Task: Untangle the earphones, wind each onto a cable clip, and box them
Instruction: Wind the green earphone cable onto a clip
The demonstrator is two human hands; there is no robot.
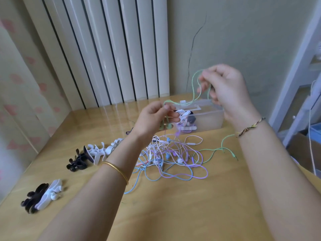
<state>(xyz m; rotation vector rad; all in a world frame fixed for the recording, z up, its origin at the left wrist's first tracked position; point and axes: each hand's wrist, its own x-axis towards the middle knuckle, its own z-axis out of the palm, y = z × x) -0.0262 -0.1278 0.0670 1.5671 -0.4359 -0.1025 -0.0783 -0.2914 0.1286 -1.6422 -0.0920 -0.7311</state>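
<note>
green earphones point(192, 84): cord raised in loops above box, plug end trailing on counter point(173, 214) | tangle point(173, 159): white, purple, blue earphones, mid-counter | clips point(90, 153): black and white, two heaps, left | box point(210, 120): clear, open, wound earphones inside

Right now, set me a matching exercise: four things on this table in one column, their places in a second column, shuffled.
Things:
1. green cable
2. clear box
3. cable clips
4. tangle of earphones

Places:
A. left side of the table
B. far end, behind the tangle
C. raised, pinched by left hand and right hand
D. centre, heaped loose

Pairs: 1-C, 2-B, 3-A, 4-D
</note>
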